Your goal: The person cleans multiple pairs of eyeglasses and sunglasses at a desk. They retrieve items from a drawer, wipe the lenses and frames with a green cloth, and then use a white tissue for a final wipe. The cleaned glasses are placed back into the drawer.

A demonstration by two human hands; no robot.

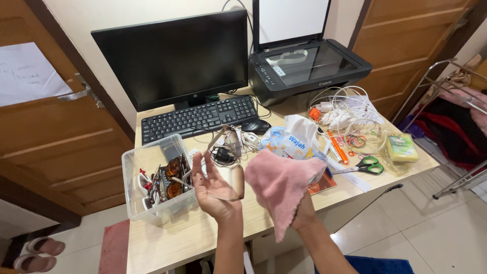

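Mid-clean, by the look of it. Left hand (215,190), lower centre of frame, holds a pair of glasses (231,160) up off the desk: palm open toward camera, fingers loosely spread, a lens pinched near the thumb, one temple arm sticking up toward the keyboard (200,117). Right hand (299,205) is mostly hidden under a pink cloth (281,185); fingers are closed into the cloth, exact grip not visible. Cloth sits just beside the lens, right of it; can't tell if touching.

Judgement: wiping is in hand, not finished. The glasses are not yet in the bin.

Clear bin (152,205) at left of centre, touching the left hand's side of the frame, holds several more pairs, amber lenses (173,178) among them. Can't tell which of those are clean.

Rest of the desk (177,238): monitor (175,56) upper centre, printer (309,66) upper right, mouse (255,126), wipes pack (294,139), cable tangle (347,114), scissors (368,166), sponge (402,147) at right.
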